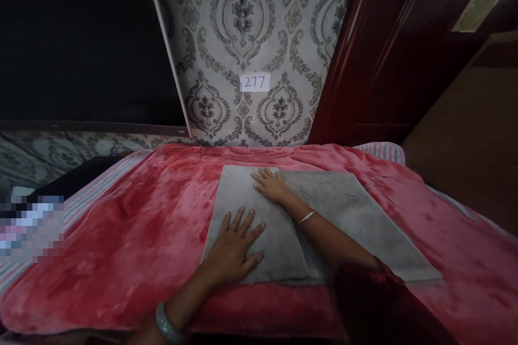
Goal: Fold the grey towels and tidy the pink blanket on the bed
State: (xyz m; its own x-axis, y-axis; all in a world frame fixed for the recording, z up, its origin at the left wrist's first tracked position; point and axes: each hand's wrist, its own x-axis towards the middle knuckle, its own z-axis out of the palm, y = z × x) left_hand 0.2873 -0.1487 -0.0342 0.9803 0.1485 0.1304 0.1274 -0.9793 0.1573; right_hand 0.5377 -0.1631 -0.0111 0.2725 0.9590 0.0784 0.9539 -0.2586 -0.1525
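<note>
Cloth [348, 210]: grey, spread flat on the near-middle part of the blanket, with its left section folded over and lying on the right section; the folded edge is on the left, and the right section reaches farther out toward the near right.
Left hand [232, 253]: palm down on the near part of the folded section, fingers spread, grasping nothing.
Right hand [272, 186]: palm down across the far right part of the same section, fingers extended and apart, not clenched on anything.
Wrists: a thick pale bangle [167, 323] on the left, a thin silver bracelet [306, 217] on the right.
Sleeve [376, 296]: dark red, ending near the right elbow.
Blanket [154, 232]: plush, mottled red and pink, under the cloth.
Striped sheet [121, 171]: showing past the blanket's left edge and at its far right corner.
Wallpaper [243, 48]: damask pattern on the far wall, bearing a white label [254, 82] handwritten "277".
Television [81, 38]: black screen, far left.
Wooden panel [376, 38]: glossy dark red, far right.
</note>
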